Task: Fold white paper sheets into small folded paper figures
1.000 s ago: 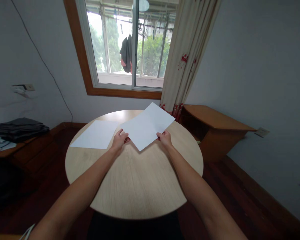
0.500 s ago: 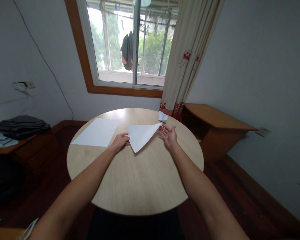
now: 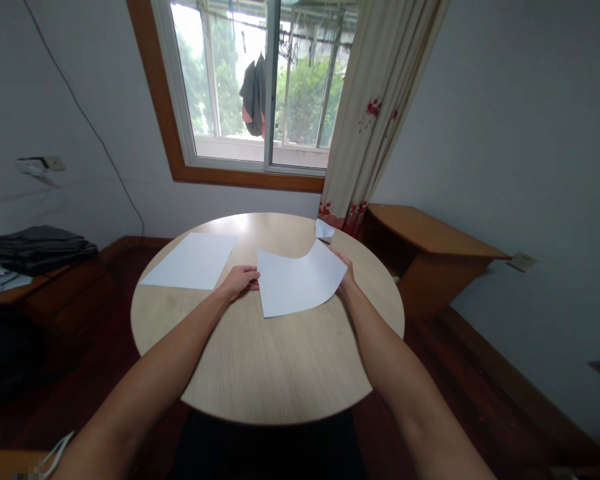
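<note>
- The right hand point(image 3: 349, 277) is mostly hidden behind the curled sheet point(image 3: 297, 283), so its fingers' grip cannot be seen.
- A small white scrap point(image 3: 325, 230) at the far edge of the bench point(image 3: 260, 360) is too small to identify.
- The window point(image 3: 260, 80) is cut off at the top, and the dark pile point(image 3: 40, 243) at the left.

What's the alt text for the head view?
Two bare hands hold a curled white paper sheet on a round light-wood table: the left hand grips its left edge, and the right hand holds up its right edge. A flat white paper sheet lies left of it.
</note>
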{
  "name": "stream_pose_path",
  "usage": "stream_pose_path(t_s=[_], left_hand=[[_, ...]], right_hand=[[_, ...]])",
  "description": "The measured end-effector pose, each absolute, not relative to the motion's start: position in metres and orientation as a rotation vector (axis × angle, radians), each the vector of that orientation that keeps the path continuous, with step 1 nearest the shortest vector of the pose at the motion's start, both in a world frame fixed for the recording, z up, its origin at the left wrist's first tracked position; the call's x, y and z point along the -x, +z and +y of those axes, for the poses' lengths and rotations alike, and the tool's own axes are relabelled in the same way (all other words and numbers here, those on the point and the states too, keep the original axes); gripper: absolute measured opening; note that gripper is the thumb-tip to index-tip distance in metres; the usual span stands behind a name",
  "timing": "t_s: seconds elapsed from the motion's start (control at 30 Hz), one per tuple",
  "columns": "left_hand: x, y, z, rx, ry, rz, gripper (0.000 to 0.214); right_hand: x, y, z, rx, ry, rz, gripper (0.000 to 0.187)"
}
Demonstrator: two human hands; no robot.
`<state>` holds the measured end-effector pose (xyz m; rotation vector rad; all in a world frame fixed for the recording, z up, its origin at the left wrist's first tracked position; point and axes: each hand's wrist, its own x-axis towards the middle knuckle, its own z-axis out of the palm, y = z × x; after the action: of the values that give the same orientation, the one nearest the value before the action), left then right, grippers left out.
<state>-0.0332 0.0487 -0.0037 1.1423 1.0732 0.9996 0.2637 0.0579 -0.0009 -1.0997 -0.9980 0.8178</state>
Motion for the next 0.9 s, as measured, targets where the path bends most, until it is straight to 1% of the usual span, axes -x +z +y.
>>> stream_pose_path(t_s=[0.07,0.17,0.27,0.37,0.47,0.6,0.73,0.83,0.87,0.9], left_hand=[[0.033,-0.005,0.05,-1.124,0.996,1.082,0.009],[0.032,-0.006,0.052,-1.094,1.011,1.097,0.008],[0.031,-0.006,0.051,-1.053,1.018,1.123,0.009],[0.029,-0.005,0.05,-1.024,1.019,1.153,0.014],[0.028,-0.005,0.05,-1.02,1.021,1.154,0.02],[0.028,-0.007,0.049,-1.052,1.005,1.169,0.021],[0.027,-0.008,0.048,-1.102,1.022,1.184,0.025],[0.023,-0.006,0.045,-1.176,1.054,1.137,0.027],[0.021,-0.004,0.043,-1.215,1.086,1.1,0.028],[0.019,-0.001,0.041,-1.263,1.122,1.055,0.029]], right_hand=[[-0.256,0.001,0.054,1.104,0.858,-1.025,0.033],[-0.241,0.004,0.047,1.064,0.823,-1.349,0.028],[-0.223,0.006,0.038,1.048,0.777,-1.652,0.037],[-0.207,0.008,0.029,1.032,0.747,-1.916,0.047],[-0.192,0.009,0.021,0.998,0.653,-2.071,0.05],[-0.175,0.013,0.01,0.933,0.573,-2.19,0.045],[-0.168,0.02,0.006,0.907,0.554,-2.149,0.036],[-0.177,0.025,0.012,0.993,0.443,-1.837,0.028],[-0.183,0.026,0.016,1.051,0.431,-1.682,0.029],[-0.189,0.027,0.019,1.113,0.453,-1.527,0.035]])
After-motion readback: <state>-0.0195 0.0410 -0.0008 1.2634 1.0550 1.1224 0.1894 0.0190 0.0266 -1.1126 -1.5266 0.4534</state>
